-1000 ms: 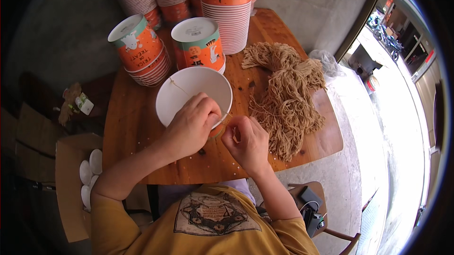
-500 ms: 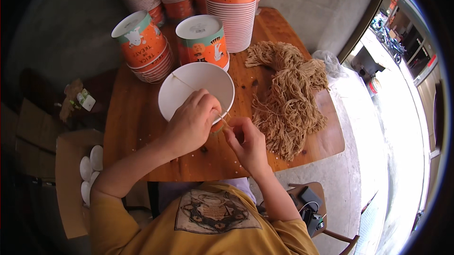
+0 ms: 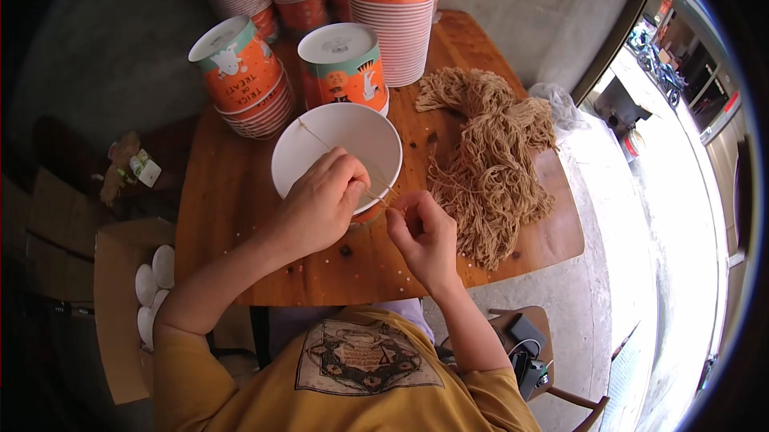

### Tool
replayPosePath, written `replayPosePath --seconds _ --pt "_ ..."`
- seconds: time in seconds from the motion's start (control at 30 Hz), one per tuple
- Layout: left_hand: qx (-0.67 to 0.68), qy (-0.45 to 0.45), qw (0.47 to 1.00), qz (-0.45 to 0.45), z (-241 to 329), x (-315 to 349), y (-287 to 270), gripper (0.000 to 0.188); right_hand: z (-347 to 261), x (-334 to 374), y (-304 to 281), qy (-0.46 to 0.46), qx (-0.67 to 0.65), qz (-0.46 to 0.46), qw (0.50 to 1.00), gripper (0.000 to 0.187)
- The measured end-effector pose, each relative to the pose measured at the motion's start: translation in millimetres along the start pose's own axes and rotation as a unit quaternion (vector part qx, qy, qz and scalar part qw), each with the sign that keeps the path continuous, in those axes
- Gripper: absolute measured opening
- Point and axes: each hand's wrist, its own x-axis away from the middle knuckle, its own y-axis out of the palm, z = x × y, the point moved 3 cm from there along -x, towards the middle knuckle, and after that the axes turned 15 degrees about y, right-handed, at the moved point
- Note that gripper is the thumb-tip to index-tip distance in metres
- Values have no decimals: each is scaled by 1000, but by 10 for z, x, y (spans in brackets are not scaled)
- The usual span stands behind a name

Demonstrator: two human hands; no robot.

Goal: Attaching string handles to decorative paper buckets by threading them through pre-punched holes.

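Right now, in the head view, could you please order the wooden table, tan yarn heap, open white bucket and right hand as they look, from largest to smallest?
1. Wooden table
2. Tan yarn heap
3. Open white bucket, partly behind the left hand
4. Right hand

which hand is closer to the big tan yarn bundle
Right: the right hand is just left of the yarn bundle, near its lower part; the left hand is farther left, over the near rim of the white-lined bucket.

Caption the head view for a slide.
Left hand and right hand hold tan cord at an open bucket near bundled yarn.
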Motion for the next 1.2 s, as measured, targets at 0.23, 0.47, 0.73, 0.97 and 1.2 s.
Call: replayPosePath --seconds 0.23,0.47,0.73,0.97,1.2 --pt "-30 23 999 -10 54 -9 17 7 -28 -21 42 -50 75 8 996 14" --pt "-101 56 993 3 71 -12 30 7 -75 -27 -5 -137 154 28 978 18" --pt "-6 -86 993 -79 115 215 -164 20 -528 -233 -372 -293 231 -15 928 18" --pt "-202 124 969 -70 173 486 -472 13 -668 -466 -33 -348 223 -93 906 15" --pt "-126 -18 992 -7 108 528 -415 13 -626 -488 348 -301 191 -137 924 12"
